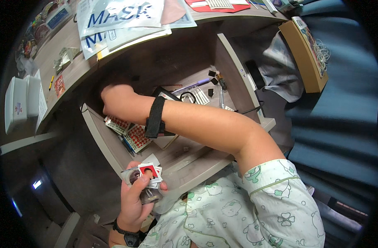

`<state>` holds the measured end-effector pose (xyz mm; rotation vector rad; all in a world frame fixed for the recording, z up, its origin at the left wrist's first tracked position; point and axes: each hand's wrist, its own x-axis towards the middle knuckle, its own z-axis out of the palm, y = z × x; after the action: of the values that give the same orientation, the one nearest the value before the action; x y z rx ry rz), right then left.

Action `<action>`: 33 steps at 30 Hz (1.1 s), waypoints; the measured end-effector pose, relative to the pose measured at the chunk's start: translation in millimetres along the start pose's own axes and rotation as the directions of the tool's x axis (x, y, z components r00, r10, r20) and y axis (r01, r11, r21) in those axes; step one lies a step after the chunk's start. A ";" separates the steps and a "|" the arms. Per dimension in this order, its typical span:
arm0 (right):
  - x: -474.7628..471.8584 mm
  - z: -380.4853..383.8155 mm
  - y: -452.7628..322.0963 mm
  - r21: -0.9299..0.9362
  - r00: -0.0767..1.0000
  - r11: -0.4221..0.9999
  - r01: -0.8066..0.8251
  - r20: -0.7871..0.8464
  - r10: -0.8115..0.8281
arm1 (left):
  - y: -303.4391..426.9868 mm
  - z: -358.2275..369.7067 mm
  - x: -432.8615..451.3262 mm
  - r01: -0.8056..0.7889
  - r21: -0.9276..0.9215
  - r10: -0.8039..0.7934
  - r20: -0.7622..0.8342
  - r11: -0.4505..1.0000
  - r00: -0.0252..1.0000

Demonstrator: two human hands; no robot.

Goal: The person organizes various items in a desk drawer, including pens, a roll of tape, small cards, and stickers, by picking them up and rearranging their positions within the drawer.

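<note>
Small ID-style photos and a larger picture card point(151, 196) sit in my left hand point(134, 193), thumb pressed over the top photo point(148, 172). That hand is low, at the drawer's front left corner. My right hand point(119, 96) reaches across into the back left of the open wooden drawer point(195, 167). Its fingers are blurred and in shadow, so what they touch is hidden. Under my right wrist lie red-and-white patterned cards point(137, 138) and pens point(126, 145). Farther right in the drawer are a purple pen point(195, 84), a battery point(221, 81), white sticks point(201, 96) and small black pieces point(211, 92).
Mask packets point(123, 18) overhang the desk's edge above the drawer. White boxes point(16, 105), a yellow pencil stub point(51, 83) and a small red card point(59, 86) rest on the desk at left. On the right are a cardboard box point(303, 59) with white cable and a blue curtain point(331, 117).
</note>
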<state>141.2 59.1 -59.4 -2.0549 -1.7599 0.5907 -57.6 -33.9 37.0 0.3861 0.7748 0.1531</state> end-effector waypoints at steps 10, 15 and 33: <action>-66.4 -91.7 -26.6 -0.141 0.970 0.987 0.083 -0.215 -0.112 | 2.6 3.8 -1.7 -0.026 -0.044 0.027 0.009 0.999 1.000; -120.6 -107.8 -18.5 0.077 0.972 0.983 0.165 -0.182 -0.149 | 4.6 6.9 0.3 0.011 -0.033 -0.011 0.006 0.999 1.000; -127.1 -69.3 13.5 0.000 0.959 0.970 0.243 0.148 -0.240 | 3.1 -3.8 1.6 0.035 -0.059 -0.033 0.024 0.998 0.999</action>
<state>172.9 -69.1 1.3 -1.8084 -2.0689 0.6669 -59.1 -29.5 34.7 0.3177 0.7524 0.1394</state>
